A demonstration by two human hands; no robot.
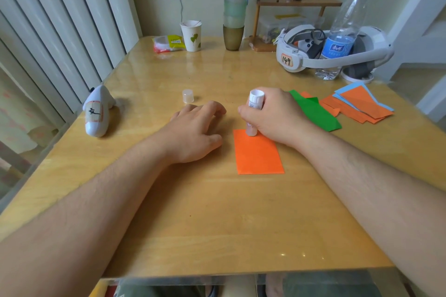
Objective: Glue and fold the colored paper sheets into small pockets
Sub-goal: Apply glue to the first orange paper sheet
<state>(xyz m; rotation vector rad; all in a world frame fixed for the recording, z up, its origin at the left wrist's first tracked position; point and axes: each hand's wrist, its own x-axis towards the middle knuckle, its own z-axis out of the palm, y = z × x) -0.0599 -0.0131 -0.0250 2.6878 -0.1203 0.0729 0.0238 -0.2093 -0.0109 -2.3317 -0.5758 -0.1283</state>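
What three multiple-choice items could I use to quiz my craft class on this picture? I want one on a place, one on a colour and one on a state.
1. Where does the glue stick cap stand?
A. On the table beyond the left hand
B. On the green sheet
C. On the glue stick

2. What colour is the sheet under the glue stick?
A. Blue
B. Orange
C. Green

3. What is the left hand doing?
A. Holding the cap
B. Lifting the sheet
C. Resting on the table, holding nothing

Answers: 1 A, the cap stands alone on bare wood. 2 B, the right hand presses the stick's tip to an orange sheet. 3 C, its fingers lie relaxed on the wood.
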